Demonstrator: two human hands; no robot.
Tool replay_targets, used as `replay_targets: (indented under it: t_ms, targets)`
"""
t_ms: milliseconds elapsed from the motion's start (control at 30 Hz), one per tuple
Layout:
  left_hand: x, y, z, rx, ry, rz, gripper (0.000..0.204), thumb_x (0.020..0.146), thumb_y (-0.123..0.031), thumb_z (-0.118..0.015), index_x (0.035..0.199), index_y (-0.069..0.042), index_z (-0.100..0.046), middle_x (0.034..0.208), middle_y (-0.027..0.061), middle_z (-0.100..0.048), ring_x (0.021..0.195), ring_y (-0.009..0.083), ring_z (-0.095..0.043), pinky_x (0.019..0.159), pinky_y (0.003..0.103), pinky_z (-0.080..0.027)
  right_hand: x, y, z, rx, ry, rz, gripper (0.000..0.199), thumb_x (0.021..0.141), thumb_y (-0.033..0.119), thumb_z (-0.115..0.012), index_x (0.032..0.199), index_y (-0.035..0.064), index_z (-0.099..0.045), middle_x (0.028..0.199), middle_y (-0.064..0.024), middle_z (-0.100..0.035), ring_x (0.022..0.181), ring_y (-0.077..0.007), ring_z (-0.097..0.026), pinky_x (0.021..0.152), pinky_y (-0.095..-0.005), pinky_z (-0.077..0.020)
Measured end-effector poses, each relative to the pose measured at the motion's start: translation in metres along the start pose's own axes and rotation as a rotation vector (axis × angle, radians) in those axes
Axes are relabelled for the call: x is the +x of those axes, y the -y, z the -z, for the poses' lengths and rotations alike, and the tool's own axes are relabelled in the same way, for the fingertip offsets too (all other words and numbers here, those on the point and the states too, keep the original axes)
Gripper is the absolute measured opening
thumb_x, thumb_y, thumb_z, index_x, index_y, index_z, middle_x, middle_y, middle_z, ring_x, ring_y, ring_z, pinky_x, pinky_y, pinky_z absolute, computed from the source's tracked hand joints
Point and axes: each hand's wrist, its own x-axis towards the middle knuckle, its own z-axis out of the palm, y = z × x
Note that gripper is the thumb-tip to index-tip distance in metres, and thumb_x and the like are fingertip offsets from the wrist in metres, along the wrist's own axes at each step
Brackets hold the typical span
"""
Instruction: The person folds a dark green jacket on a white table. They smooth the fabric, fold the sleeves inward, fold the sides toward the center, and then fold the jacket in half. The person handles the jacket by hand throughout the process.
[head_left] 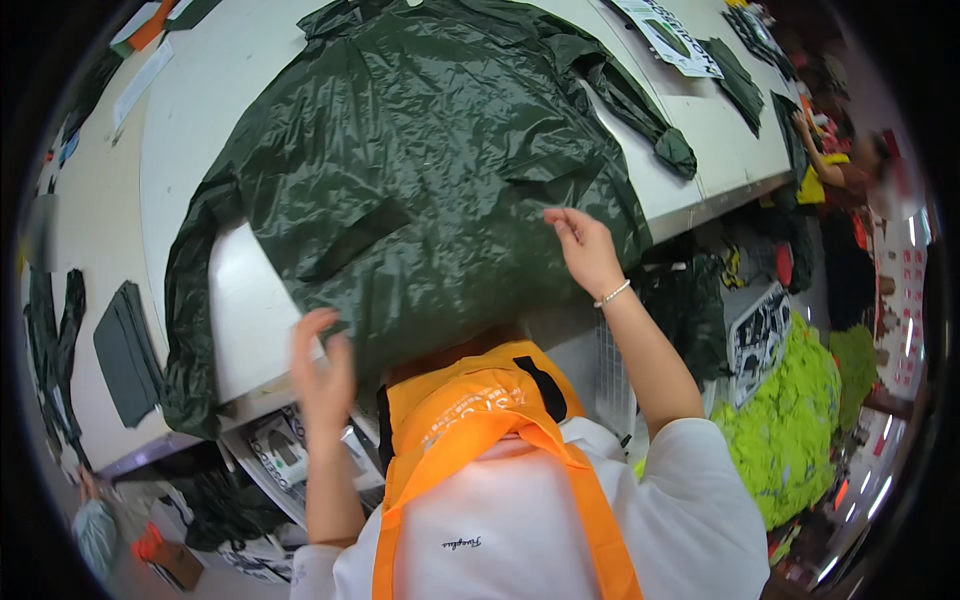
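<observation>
white table (190, 110), one dark green raincoat (420, 170), left hand (322, 372) and right hand (585, 250) grips released at its hem

Dark green glossy raincoat (420, 170) on a white counter (215, 90); orange apron (470, 420) over white shirt (510, 530); neon yellow-green fabric pile (790, 420).

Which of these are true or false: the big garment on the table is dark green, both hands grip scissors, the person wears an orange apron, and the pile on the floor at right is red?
1. The raincoat on the white table is dark green. True.
2. Both hands grip scissors. False: the left hand and right hand are open at the raincoat's near edge, with no tool.
3. The person wears an orange apron. True.
4. The floor pile is red. False: the fabric pile is neon yellow-green.
</observation>
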Motion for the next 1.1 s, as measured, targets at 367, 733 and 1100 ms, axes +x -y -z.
replay_targets:
  t_ms: [367, 733, 1100]
  targets:
    - [-0.017, -0.052, -0.262, 0.564, 0.382, -0.199, 0.067, 0.084, -0.037, -0.064, 0.142, -0.015, -0.037, 0.151, 0.0055, -0.028, 0.14, 0.0276, -0.023, 0.113, 0.049, -0.016, 0.174, -0.103, 0.093, -0.337, 0.394, 0.455, 0.033, 0.08, -0.004, -0.057, 0.111, 0.0031, -0.062, 0.11, -0.0156, -0.063, 0.099, -0.0331, -0.06, 0.086, -0.0354, -0.0488]
    - [-0.019, -0.06, -0.265, 0.564, 0.298, -0.164, 0.057, 0.082, -0.037, -0.065, 0.132, -0.015, -0.048, 0.146, 0.0033, -0.037, 0.136, 0.0245, -0.031, 0.111, 0.046, -0.021, 0.256, -0.113, 0.095, 0.123, 0.46, -0.441, 0.016, 0.08, 0.016, -0.065, 0.071, 0.0057, -0.056, 0.058, 0.0005, -0.049, 0.045, -0.0099, -0.041, 0.042, -0.0263, -0.0303]
    - [0.139, -0.053, -0.29, 0.242, 0.015, 0.164, 0.031, 0.077, -0.022, -0.074, 0.098, -0.001, -0.066, 0.084, 0.0081, -0.064, 0.073, 0.0195, -0.058, 0.069, 0.031, -0.047, 0.269, -0.134, 0.096, 0.243, 0.536, -0.467, 0.022, 0.081, 0.017, -0.068, 0.092, 0.0013, -0.059, 0.063, 0.0006, -0.052, 0.049, -0.0107, -0.046, 0.047, -0.027, -0.0369]
